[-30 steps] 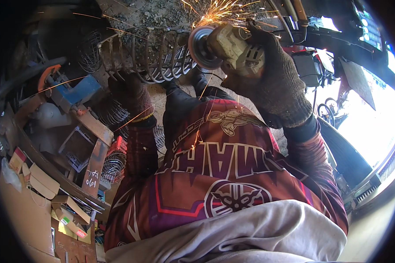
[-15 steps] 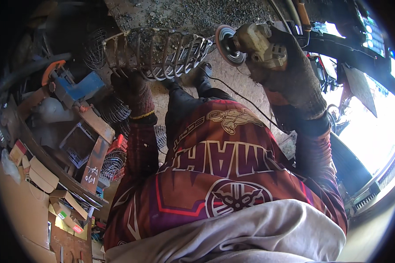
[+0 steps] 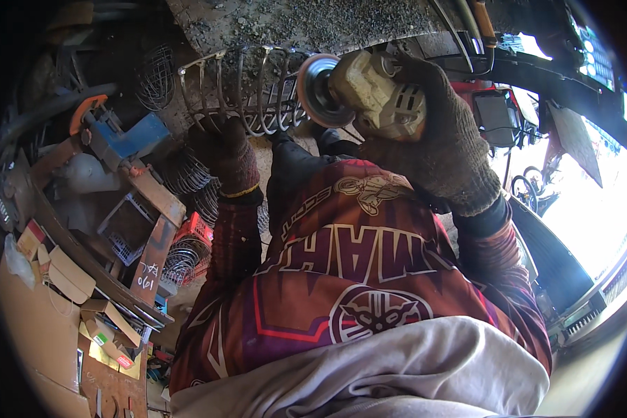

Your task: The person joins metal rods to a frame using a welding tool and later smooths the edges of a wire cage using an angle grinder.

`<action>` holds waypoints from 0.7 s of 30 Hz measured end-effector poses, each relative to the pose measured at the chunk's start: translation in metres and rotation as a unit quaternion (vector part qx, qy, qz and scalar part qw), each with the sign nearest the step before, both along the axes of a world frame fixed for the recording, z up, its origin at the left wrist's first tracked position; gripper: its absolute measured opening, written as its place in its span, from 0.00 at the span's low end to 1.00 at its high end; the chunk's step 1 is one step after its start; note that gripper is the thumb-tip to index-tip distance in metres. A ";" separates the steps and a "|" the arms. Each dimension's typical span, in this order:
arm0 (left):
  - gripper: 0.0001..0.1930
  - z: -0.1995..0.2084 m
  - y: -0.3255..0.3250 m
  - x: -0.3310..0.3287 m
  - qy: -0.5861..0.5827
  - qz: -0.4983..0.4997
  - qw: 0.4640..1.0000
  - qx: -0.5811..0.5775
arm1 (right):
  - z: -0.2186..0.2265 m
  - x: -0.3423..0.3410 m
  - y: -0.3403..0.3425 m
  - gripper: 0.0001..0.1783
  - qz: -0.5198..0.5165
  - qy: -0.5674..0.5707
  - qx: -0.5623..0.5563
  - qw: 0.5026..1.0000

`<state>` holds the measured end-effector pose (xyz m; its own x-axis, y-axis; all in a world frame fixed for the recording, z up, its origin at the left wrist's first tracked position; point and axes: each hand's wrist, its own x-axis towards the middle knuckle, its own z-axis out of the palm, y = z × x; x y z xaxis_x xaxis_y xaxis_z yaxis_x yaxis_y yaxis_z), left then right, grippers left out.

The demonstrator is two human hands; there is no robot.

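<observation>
A curved metal cage of bent rods [image 3: 262,87] spans the upper middle of the head view. Its near left edge is gripped by my left hand [image 3: 224,155], in a dark knitted glove with the fingers curled round the rods. My gloved right hand [image 3: 447,136] is wrapped round a worn, pale angle grinder [image 3: 370,90]. The grinder's round disc [image 3: 320,90] overlaps the right end of the cage in this view, hiding that end. Whether disc and rods touch, I cannot tell.
Dark gravelly grit [image 3: 285,28] covers the surface beyond the cage. On my left stand a blue and orange metal tool [image 3: 129,136], a red crate [image 3: 200,230] by coiled wire, and open cardboard boxes [image 3: 108,324]. A dark ribbed panel [image 3: 561,254] is at right.
My right hand has brought the grinder leftward and slightly down, over the cage's right end. My left hand and the cage's left end have shifted a little right.
</observation>
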<state>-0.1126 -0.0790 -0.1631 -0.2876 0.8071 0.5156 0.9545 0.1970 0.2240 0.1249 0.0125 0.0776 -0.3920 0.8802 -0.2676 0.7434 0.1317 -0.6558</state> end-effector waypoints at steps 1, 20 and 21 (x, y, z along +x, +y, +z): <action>0.07 -0.007 -0.002 0.001 -0.064 0.016 0.998 -0.020 | -0.001 0.002 -0.001 0.49 0.001 -0.011 0.003 1.000; 0.11 0.021 0.003 0.007 0.044 -0.028 0.998 -0.034 | 0.000 -0.010 0.003 0.47 0.010 -0.024 -0.009 1.000; 0.13 0.022 0.005 0.007 0.029 -0.034 0.999 -0.026 | -0.002 -0.009 0.003 0.47 0.015 -0.014 0.006 1.000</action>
<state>-0.1053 -0.0743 -0.1411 -0.2016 0.8498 0.4870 0.9772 0.1408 0.1589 0.1163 0.0158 0.0758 -0.4108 0.8712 -0.2688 0.7572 0.1618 -0.6328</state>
